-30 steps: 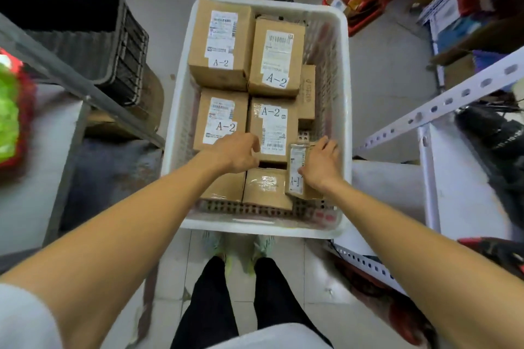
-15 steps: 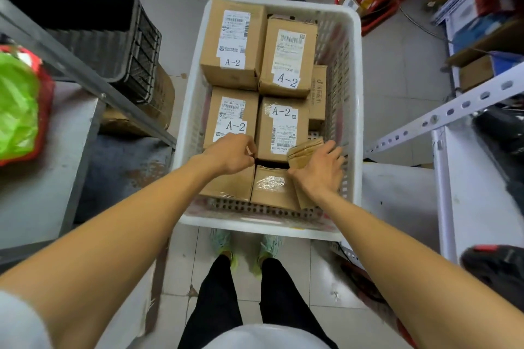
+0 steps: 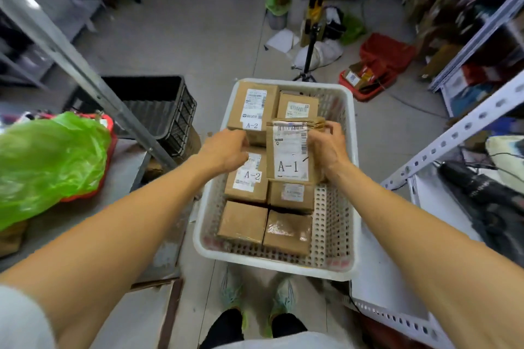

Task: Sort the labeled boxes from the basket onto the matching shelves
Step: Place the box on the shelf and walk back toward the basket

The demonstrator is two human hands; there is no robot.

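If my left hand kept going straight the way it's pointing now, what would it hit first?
Most likely the far A-2 box in the basket: the left hand points forward at its near face. Depth is unclear, so it may instead brush the raised A-1 box beside it.

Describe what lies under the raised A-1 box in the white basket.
The A-1 box, gripped by the right hand, covers most below. Only the near part of a brown box with a blurred label shows; the rest is hidden.
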